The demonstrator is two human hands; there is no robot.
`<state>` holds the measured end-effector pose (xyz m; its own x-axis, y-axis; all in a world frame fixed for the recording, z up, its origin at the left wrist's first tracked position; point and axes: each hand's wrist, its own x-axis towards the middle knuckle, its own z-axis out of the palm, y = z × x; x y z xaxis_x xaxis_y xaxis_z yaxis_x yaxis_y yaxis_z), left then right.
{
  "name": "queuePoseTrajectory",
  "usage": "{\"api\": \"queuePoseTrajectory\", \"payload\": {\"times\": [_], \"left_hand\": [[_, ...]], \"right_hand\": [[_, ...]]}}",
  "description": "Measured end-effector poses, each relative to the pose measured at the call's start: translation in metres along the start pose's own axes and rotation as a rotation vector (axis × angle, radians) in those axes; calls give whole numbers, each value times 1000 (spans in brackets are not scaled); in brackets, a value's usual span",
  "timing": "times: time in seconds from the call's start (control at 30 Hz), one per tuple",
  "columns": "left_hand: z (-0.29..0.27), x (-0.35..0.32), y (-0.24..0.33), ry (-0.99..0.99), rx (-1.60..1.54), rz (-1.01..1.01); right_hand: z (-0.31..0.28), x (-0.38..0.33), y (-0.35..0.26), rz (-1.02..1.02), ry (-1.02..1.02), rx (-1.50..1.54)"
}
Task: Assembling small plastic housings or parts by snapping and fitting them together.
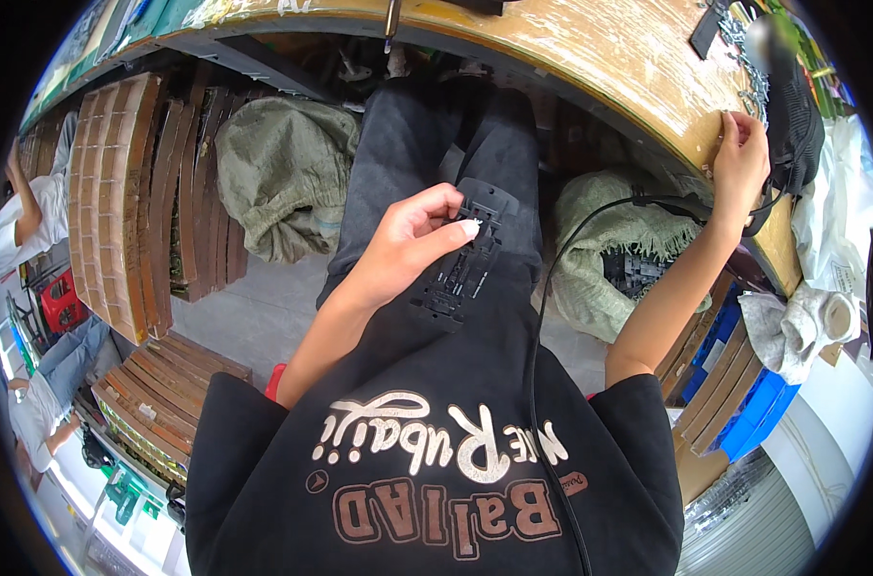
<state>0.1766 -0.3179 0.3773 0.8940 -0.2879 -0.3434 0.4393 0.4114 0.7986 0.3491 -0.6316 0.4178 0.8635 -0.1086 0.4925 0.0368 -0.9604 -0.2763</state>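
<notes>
My left hand (403, 248) grips a black moulded plastic part (460, 274), long and flat with slots, like a toy car chassis. It is held above my lap, thumb on its upper face near the far end. A tiny whitish bit shows at the thumb tip, too small to name. Out at the right, my right hand (742, 163) rests at the edge of the wooden workbench (590, 48), fingertips pinched together. Whatever is between them is hidden or too small to make out. Small dark metal pieces (755, 91) lie in a heap just beyond that hand.
A black cable (540, 326) runs over my body toward the bench. A green woven sack (288, 173) stands left; another sack (585, 259) holding black parts stands right. Brown trays (115, 202) are stacked left. A driver tip (391, 27) hangs ahead. Other people are at far left.
</notes>
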Motion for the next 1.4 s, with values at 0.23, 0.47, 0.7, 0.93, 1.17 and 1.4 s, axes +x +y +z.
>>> {"api": "queuePoseTrajectory", "payload": {"times": [0.23, 0.47, 0.7, 0.93, 1.17, 1.4], "left_hand": [[10, -3, 8, -34, 58, -24], [17, -5, 6, 8, 312, 56], [22, -7, 15, 26, 590, 116], [20, -8, 13, -3, 643, 174], [24, -8, 15, -29, 683, 208], [25, -7, 18, 8, 725, 191]], "right_hand": [[-35, -48, -56, 172, -313, 771], [-36, -115, -118, 52, -897, 1021], [-37, -123, -124, 20, -928, 970], [-28, -129, -121, 42, -880, 1067], [-28, -133, -118, 38, -866, 1127], [-26, -146, -123, 136, -771, 1139]]}}
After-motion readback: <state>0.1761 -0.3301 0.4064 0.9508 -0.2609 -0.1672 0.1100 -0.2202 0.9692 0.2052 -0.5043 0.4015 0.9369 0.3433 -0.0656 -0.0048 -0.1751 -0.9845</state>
